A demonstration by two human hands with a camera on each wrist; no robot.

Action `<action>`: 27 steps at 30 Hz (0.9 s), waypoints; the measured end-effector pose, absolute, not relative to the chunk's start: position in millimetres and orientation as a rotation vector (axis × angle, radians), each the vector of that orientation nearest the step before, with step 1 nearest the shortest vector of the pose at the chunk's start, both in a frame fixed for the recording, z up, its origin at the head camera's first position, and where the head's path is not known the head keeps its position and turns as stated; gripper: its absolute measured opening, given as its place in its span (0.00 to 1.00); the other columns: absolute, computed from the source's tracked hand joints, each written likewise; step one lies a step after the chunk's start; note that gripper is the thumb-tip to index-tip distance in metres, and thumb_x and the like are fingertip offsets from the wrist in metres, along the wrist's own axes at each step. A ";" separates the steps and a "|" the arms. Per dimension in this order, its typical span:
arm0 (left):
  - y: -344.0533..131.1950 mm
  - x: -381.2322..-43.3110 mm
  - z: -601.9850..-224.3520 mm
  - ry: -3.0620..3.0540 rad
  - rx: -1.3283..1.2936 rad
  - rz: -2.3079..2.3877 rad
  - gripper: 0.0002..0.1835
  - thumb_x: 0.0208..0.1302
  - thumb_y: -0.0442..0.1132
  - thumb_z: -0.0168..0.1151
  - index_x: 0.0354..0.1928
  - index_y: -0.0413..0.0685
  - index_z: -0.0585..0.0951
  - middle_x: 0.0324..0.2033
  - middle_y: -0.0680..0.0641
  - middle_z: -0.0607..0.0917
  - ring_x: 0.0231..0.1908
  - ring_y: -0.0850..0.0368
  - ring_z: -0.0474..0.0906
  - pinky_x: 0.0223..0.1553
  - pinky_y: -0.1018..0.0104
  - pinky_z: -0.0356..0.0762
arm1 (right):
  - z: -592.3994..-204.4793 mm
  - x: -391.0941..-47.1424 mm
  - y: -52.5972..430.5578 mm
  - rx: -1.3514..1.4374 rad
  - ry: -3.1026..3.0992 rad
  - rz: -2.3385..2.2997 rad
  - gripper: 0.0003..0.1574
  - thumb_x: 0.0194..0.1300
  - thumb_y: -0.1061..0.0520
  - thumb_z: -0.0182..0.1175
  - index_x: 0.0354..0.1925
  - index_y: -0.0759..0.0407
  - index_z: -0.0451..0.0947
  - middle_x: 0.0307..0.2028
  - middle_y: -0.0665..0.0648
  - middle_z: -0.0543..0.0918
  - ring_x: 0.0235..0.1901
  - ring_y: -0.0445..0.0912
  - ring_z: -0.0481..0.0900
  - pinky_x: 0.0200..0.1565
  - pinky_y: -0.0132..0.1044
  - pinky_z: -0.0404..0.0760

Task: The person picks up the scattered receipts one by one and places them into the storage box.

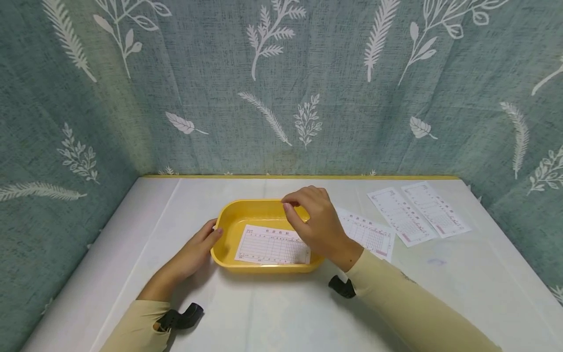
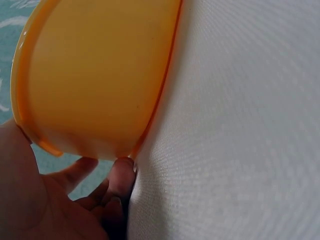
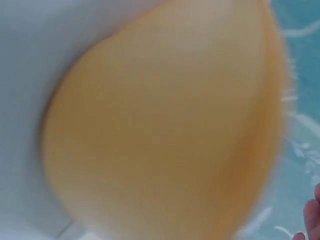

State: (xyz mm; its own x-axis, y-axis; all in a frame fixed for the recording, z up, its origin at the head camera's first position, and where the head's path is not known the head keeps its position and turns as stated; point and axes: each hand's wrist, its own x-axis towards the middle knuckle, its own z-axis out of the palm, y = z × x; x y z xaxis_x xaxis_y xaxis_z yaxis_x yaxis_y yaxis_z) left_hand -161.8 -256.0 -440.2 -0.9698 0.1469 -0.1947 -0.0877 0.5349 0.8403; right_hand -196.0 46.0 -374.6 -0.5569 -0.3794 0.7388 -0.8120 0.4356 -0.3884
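Steady the yellow tray (image 1: 250, 211) first: gripped at its left end by the left hand (image 1: 193, 254), with thumb at the rim and fingers against the outer wall, and standing on the tabletop (image 1: 264, 313). Probably best to hold just firmly enough to stop sliding, without pulling up and tipping. Above the right end, poised in the air, see the right hand (image 1: 318, 222) with bent fingers, thumb and forefinger tips near each other but seemingly apart, and nothing visible between; barely shown in the right wrist view, only as fingertips at the edge. Work from above and clear the rim with wrist and right sleeve (image 1: 409, 288), so as not to knock the wall. With thin paper, likely wise to pinch by one edge or corner. Inside the tray, one printed slip (image 1: 270, 246), face up, lying lengthwise near the front wall; cannot tell about any others beneath. Outside, on the tabletop, a nearer slip (image 1: 369, 233) just beside the right end, partly hidden by the right hand; farther right, a third slip (image 1: 401, 216) and a fourth slip (image 1: 436, 209), tilted and almost side by side. Mind the nearer slip when lowering the forearm, for fear of creasing.
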 end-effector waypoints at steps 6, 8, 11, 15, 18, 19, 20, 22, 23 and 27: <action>-253.5 -165.6 -438.7 2.544 0.054 1.403 0.31 0.79 0.58 0.40 0.76 0.51 0.56 0.74 0.37 0.62 0.74 0.36 0.55 0.72 0.32 0.48 | -360.4 -183.6 61.7 0.995 -2.038 1.068 0.04 0.64 0.63 0.63 0.39 0.59 0.82 0.35 0.53 0.84 0.39 0.46 0.78 0.49 0.43 0.74; -253.7 -164.5 -438.9 2.542 0.059 1.406 0.32 0.79 0.58 0.40 0.76 0.51 0.56 0.74 0.37 0.61 0.75 0.35 0.53 0.72 0.32 0.49 | -360.8 -179.8 69.2 0.978 -2.034 1.075 0.05 0.63 0.64 0.63 0.39 0.60 0.82 0.35 0.54 0.84 0.39 0.47 0.78 0.49 0.40 0.75; -254.3 -162.6 -440.8 2.535 0.068 1.418 0.32 0.79 0.57 0.40 0.76 0.50 0.56 0.75 0.37 0.60 0.75 0.35 0.52 0.72 0.32 0.48 | -364.9 -174.5 83.8 0.924 -2.056 1.095 0.06 0.63 0.64 0.64 0.40 0.61 0.82 0.37 0.54 0.84 0.41 0.47 0.77 0.49 0.36 0.77; -252.8 -162.2 -443.8 2.532 0.088 1.434 0.31 0.79 0.56 0.41 0.76 0.50 0.57 0.74 0.37 0.62 0.75 0.36 0.54 0.73 0.33 0.48 | -370.3 -171.9 105.4 0.811 -2.076 1.122 0.08 0.63 0.65 0.65 0.42 0.61 0.82 0.39 0.56 0.83 0.43 0.47 0.78 0.50 0.29 0.77; -250.9 -163.6 -444.3 2.541 0.096 1.435 0.31 0.79 0.56 0.41 0.76 0.50 0.57 0.74 0.37 0.63 0.74 0.37 0.56 0.73 0.33 0.50 | -371.4 -174.7 119.3 0.738 -2.082 1.155 0.09 0.63 0.67 0.65 0.43 0.61 0.83 0.40 0.56 0.83 0.43 0.46 0.78 0.51 0.26 0.75; -250.9 -163.8 -444.3 2.545 0.096 1.431 0.31 0.79 0.56 0.41 0.76 0.50 0.57 0.74 0.37 0.63 0.74 0.37 0.56 0.72 0.33 0.50 | -371.5 -175.8 123.0 0.720 -2.086 1.169 0.09 0.63 0.67 0.64 0.43 0.61 0.83 0.40 0.56 0.83 0.43 0.45 0.77 0.51 0.26 0.74; -251.1 -163.8 -444.1 2.547 0.097 1.429 0.31 0.79 0.56 0.41 0.76 0.50 0.57 0.74 0.37 0.63 0.74 0.36 0.56 0.72 0.33 0.50 | -371.4 -177.0 126.1 0.704 -2.088 1.184 0.09 0.64 0.68 0.64 0.43 0.61 0.83 0.40 0.56 0.83 0.43 0.44 0.77 0.50 0.26 0.74; -252.2 -163.3 -443.4 2.549 0.096 1.427 0.31 0.79 0.56 0.41 0.76 0.50 0.57 0.74 0.37 0.63 0.74 0.36 0.56 0.72 0.33 0.50 | -371.2 -179.3 131.0 0.682 -2.094 1.206 0.08 0.64 0.68 0.63 0.42 0.62 0.83 0.40 0.56 0.83 0.42 0.43 0.76 0.49 0.28 0.73; -253.1 -162.8 -443.1 2.549 0.094 1.426 0.31 0.79 0.56 0.41 0.76 0.50 0.57 0.74 0.37 0.63 0.74 0.36 0.55 0.72 0.33 0.50 | -371.0 -180.5 132.8 0.675 -2.097 1.218 0.07 0.64 0.68 0.63 0.42 0.62 0.83 0.40 0.56 0.83 0.42 0.42 0.76 0.48 0.28 0.73; -255.6 -160.5 -441.0 2.546 0.077 1.418 0.31 0.79 0.57 0.41 0.76 0.50 0.56 0.74 0.37 0.63 0.74 0.36 0.55 0.72 0.33 0.51 | -370.0 -184.9 138.5 0.647 -2.147 1.242 0.06 0.66 0.65 0.63 0.42 0.62 0.83 0.41 0.54 0.83 0.42 0.41 0.75 0.46 0.31 0.73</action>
